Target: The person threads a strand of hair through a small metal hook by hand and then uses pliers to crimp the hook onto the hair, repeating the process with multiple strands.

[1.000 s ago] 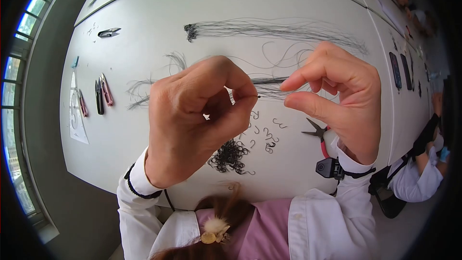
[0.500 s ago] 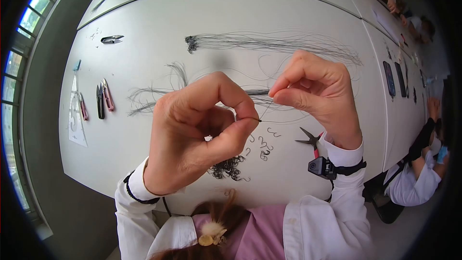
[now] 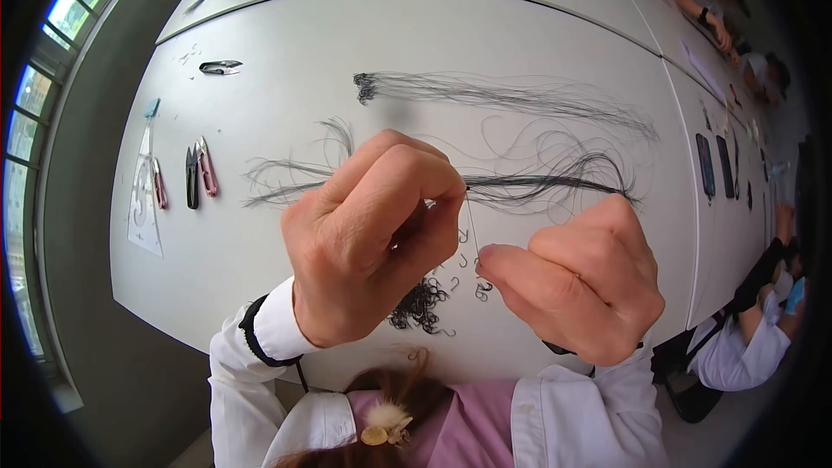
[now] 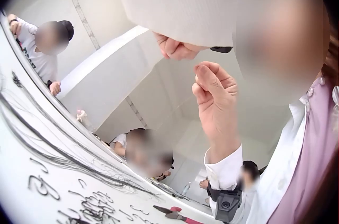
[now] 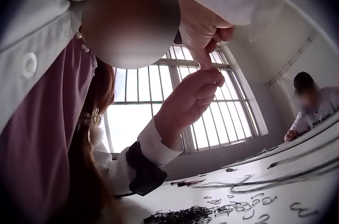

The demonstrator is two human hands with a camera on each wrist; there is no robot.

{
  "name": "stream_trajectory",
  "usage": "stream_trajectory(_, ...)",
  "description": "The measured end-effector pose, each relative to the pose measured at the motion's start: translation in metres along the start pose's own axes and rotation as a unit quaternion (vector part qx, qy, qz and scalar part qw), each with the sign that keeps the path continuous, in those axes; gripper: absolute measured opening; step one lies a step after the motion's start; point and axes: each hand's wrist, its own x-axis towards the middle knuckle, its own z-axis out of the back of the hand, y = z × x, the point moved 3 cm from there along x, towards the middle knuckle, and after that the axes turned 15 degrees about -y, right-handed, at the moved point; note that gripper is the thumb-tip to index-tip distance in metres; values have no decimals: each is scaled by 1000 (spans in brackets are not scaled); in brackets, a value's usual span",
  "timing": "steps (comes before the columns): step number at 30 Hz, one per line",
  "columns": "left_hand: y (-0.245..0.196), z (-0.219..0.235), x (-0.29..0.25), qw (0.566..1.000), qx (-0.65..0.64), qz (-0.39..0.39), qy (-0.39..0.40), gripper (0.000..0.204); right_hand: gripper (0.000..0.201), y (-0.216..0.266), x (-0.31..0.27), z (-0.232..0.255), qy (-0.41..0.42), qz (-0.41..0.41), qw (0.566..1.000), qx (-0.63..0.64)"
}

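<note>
In the head view my left hand (image 3: pixel 373 238) is raised over the table, thumb and forefinger pinching a small dark fish hook (image 3: pixel 468 188), of which only the tip end shows. A thin fishing line (image 3: pixel 472 221) runs from it down to my right hand (image 3: pixel 581 282), whose thumb and forefinger pinch the line. Below the left hand lies a pile of black fish hooks (image 3: pixel 418 308), partly covered by it, with several loose ones beside it. Behind both hands a bundle of dark line (image 3: pixel 537 182) stretches across the table.
Farther back lies another bundle of lines (image 3: pixel 511 95) with hooks at its left end. Thread snips (image 3: pixel 221 68), black snips (image 3: pixel 191 180), pink snips (image 3: pixel 207 169) and a clear set square (image 3: pixel 143 199) lie left. Pliers (image 4: pixel 183 217) show in the left wrist view. Other people sit right.
My right hand has come down and toward me, turning over, with the line now drawn from the left fingertips to it. The left hand has rotated slightly and keeps its pinch.
</note>
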Motion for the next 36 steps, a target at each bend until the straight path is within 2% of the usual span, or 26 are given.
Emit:
stream_trajectory(5, -4, -7, -2, 996, -1, -25, 81, 15, 28, -7, 8, 22, -19, 28, 998, -48)
stream_trajectory(8, -7, -11, -3, 991, -14, -2, 131, 17, 25, -18, 6, 23, -37, 11, 998, -41)
stream_trajectory(9, -7, -12, -3, 991, -16, -2, 136, 17, 23, -23, 6, 21, -56, 19, 998, -22)
stream_trajectory(12, -8, -15, -4, 987, -47, 8, 156, 18, 21, -30, 11, 19, -30, -4, 1000, 6)
stream_trajectory(16, -9, -17, -5, 983, -81, 31, 162, 17, 19, -40, 3, 10, -52, -20, 998, 27)
stream_trajectory(18, -9, -15, -4, 981, -94, 46, 160, 17, 15, -44, 1, 5, -40, -98, 993, 41)
stream_trajectory(19, -9, -13, -4, 978, -95, 56, 174, 17, 15, -43, 0, 3, -40, -97, 994, 41)
stream_trajectory(21, -8, -11, -4, 976, -95, 65, 185, 18, 13, -47, -6, -3, -9, -193, 979, 73)
stream_trajectory(22, -8, -10, -3, 980, -91, 55, 169, 18, 13, -48, -8, -6, -9, -190, 979, 73)
stream_trajectory(24, -8, -9, -3, 984, -85, 43, 150, 18, 11, -51, -13, -13, 50, -262, 951, 155)
stream_trajectory(25, -8, -8, -3, 987, -79, 38, 133, 18, 8, -48, -10, -13, 92, -302, 936, 157)
stream_trajectory(26, -7, -8, -2, 990, -73, 33, 117, 18, 8, -47, -10, -13, 93, -298, 937, 157)
stream_trajectory(29, -5, -8, -4, 993, -72, 28, 86, 18, 8, -45, -16, -21, 133, -370, 890, 232)
stream_trajectory(33, 0, -7, -3, 996, -47, 23, 70, 18, 9, -44, -22, -26, 160, -393, 866, 265)
stream_trajectory(36, 4, -9, -6, 993, -90, 23, 75, 13, 9, -42, -23, -27, 133, -421, 850, 287)
